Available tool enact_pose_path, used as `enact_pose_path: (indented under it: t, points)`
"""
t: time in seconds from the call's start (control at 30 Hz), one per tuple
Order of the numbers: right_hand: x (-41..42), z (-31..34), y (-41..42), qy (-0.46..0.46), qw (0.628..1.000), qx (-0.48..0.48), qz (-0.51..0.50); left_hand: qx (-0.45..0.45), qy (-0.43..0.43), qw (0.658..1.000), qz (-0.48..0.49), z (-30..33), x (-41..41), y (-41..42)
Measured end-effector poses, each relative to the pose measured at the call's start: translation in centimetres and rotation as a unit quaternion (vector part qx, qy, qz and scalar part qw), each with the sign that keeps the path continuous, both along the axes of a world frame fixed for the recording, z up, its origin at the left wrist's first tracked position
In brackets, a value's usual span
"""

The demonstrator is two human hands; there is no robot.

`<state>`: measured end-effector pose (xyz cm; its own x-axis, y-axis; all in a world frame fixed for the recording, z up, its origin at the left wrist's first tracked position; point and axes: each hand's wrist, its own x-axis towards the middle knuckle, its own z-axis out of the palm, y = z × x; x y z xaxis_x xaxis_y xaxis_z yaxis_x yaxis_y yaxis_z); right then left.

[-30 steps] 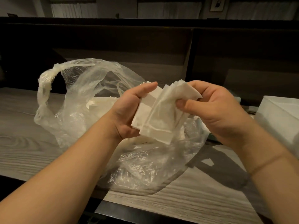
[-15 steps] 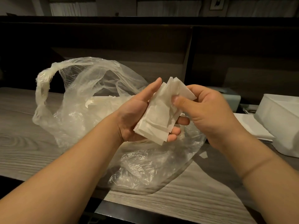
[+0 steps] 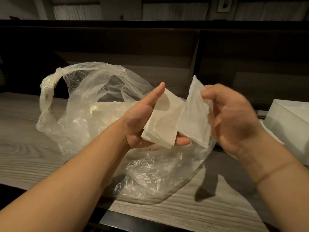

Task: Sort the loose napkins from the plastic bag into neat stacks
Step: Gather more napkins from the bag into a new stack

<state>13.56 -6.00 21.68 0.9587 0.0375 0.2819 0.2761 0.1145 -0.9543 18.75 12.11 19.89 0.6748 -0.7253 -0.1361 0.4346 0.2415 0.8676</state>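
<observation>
Both forearms bare, no sleeves; thin band [image 3: 274, 171] round right wrist; right hand [image 3: 234, 118] motion-blurred.

right hand [image 3: 234, 118] is motion-blurred; white box [image 3: 291, 124] is cut off at the right edge.

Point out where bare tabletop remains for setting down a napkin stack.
Bare patches of the grey wood-grain table: left of the crumpled clear plastic bag, and the near edge in front of it. Crowded: the right side by the white box, with both hands above the bag's right half.
</observation>
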Motion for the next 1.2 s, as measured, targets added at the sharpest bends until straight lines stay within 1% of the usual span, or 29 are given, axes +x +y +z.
enact_pose_path:
  t: [0.07,0.1,0.2,0.33,0.4,0.47,0.57,0.73,1.2]
  points:
    - [0.0,-0.4,0.5,-0.003,0.994,-0.104,-0.043,0.008,-0.015,1.0,-0.008,-0.3,0.1,-0.1]
    - [0.0,-0.7,0.9,-0.004,0.989,-0.133,-0.058,0.008,-0.023,1.0,-0.01,-0.4,0.2,-0.2]
    - [0.0,-1.3,1.8,-0.018,0.983,-0.156,-0.099,-0.004,-0.046,0.996,-0.071,-0.6,0.3,-0.2]
    - [0.6,-2.2,1.7,-0.114,0.953,-0.22,-0.175,-0.023,-0.094,0.989,-0.113,-0.7,0.2,0.0]
    - [0.9,-2.4,1.6,-0.163,0.926,-0.275,-0.2,-0.031,-0.104,0.989,-0.105,-0.8,0.1,0.1]
    - [1.0,-2.6,1.7,-0.195,0.909,-0.309,-0.202,-0.026,-0.125,0.988,-0.09,-0.8,0.1,0.1]
    - [1.0,-2.6,1.6,-0.203,0.905,-0.316,-0.2,-0.024,-0.139,0.985,-0.096,-0.7,-0.1,0.1]
    - [1.0,-2.4,1.4,-0.207,0.902,-0.324,-0.194,-0.024,-0.109,0.988,-0.102,-0.5,-0.3,0.2]
    - [1.0,-2.2,1.2,-0.152,0.926,-0.298,-0.176,0.009,-0.11,0.989,-0.098,-0.6,-0.2,0.1]
